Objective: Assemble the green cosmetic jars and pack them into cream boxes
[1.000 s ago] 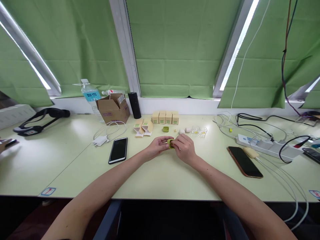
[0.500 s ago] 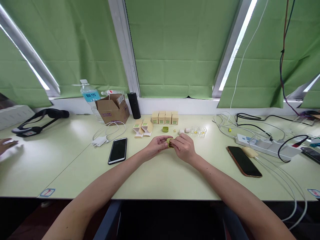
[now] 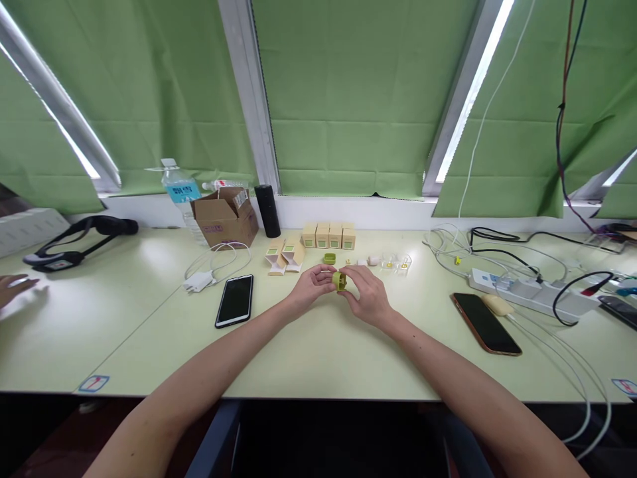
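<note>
Over the middle of the table, a small olive-green hollow plastic part (image 3: 339, 281) is between my two hands, its open side showing with something yellowish inside. My left hand (image 3: 311, 287) pinches it from the left with thumb and fingers. From the right, my right hand (image 3: 369, 293) has its thumb and fingertips at the part's edges. Just beyond lies a second green plastic piece (image 3: 329, 258). A tiny yellow piece (image 3: 348, 261), a pale cylindrical piece (image 3: 373, 260) and clear plastic pieces with yellow bits (image 3: 389, 263) lie behind my right hand.
Several small cardboard boxes (image 3: 329, 237) stand behind, with opened ones (image 3: 284, 255) beside them. Left are a phone (image 3: 234, 301), charger (image 3: 199, 281), carton (image 3: 226, 222) and black cylinder (image 3: 267, 211). Right are another phone (image 3: 485, 323) and a power strip (image 3: 537, 292). Another person's hand (image 3: 14, 289) shows far left.
The green part has turned so its open side now shows. My right hand's fingers have spread from a close pinch to its edges. The left hand keeps its grip.
</note>
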### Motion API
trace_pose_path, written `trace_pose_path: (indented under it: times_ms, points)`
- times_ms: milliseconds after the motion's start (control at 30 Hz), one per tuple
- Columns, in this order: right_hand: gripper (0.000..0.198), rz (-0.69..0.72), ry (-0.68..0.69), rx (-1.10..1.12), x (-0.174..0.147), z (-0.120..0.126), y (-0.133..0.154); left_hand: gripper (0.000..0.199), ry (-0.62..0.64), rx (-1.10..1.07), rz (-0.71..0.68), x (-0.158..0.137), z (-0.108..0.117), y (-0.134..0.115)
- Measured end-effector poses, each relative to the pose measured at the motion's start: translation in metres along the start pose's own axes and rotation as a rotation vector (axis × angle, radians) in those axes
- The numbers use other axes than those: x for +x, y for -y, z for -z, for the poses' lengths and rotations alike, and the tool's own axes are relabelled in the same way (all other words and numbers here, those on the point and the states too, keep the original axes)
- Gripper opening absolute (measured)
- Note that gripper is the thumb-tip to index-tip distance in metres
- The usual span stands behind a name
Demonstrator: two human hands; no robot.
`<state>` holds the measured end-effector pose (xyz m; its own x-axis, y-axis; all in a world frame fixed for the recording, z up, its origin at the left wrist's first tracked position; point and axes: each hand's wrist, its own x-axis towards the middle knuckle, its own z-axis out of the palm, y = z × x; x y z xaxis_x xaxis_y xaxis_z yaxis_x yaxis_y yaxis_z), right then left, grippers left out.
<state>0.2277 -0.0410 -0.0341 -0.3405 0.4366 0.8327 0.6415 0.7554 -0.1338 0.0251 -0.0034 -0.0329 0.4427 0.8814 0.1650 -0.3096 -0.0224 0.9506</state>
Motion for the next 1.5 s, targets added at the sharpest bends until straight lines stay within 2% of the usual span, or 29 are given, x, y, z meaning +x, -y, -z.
trace_pose_path:
  times_ms: [167,300,400,767,1033,1300,1500]
  points:
    - [0.039,-0.158,-0.056,0.171,-0.003,-0.005,-0.004,0.050,-0.013,0.038,-0.063,-0.002,-0.007,-0.001]
    - [0.042,-0.310,-0.049,0.386,-0.002,-0.007,-0.005,0.040,-0.097,0.231,-0.108,-0.003,-0.009,-0.005]
    - [0.043,-0.368,-0.040,0.484,-0.002,-0.009,-0.003,0.034,-0.157,0.344,-0.107,-0.004,-0.012,-0.006]
    - [0.042,-0.333,-0.037,0.464,-0.004,-0.012,-0.002,0.033,-0.173,0.470,-0.131,-0.007,-0.016,-0.008]
    - [0.041,-0.309,-0.035,0.430,-0.003,-0.014,-0.004,0.036,-0.153,0.451,-0.133,-0.001,-0.012,-0.007]
    - [0.042,-0.346,-0.036,0.413,-0.001,-0.012,-0.007,0.038,-0.186,0.381,-0.087,0.006,0.000,-0.003]
    - [0.042,-0.366,-0.046,0.349,-0.003,-0.012,-0.013,0.036,-0.302,0.325,-0.019,0.015,0.021,0.008]
